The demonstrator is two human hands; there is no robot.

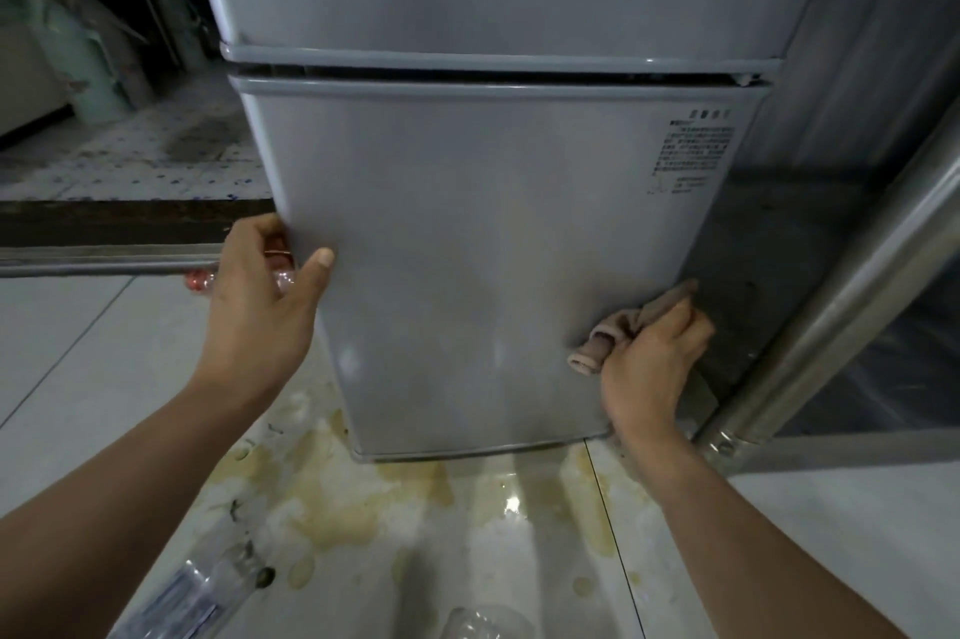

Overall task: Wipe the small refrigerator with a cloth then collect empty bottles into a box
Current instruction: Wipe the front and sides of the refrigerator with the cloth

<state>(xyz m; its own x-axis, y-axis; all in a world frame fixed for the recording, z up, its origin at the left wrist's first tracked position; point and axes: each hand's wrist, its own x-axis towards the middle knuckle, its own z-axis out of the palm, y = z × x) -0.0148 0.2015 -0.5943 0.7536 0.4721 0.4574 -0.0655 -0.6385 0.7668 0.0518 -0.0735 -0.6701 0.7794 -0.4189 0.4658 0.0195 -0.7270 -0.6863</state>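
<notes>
While the right hand (652, 368) bunches the cloth (623, 326) in curled fingers against the refrigerator (467, 233) door's lower right edge, the left hand (260, 295) grips its left edge. Wiping looks underway; clear empty bottles (208, 581) lie uncollected on the floor before it, no box visible.

pale tiled floor (78, 352) with yellowish dried stains (332, 508) spread out right in front of the fridge (493, 249), which stands on it. a clear plastic bottle (208, 586) lies on its side near the bottom left edge, another clear one (488, 623) pokes in at the bottom edge. a third bottle with a reddish bit (200, 281) sits by the fridge's left side.
</notes>
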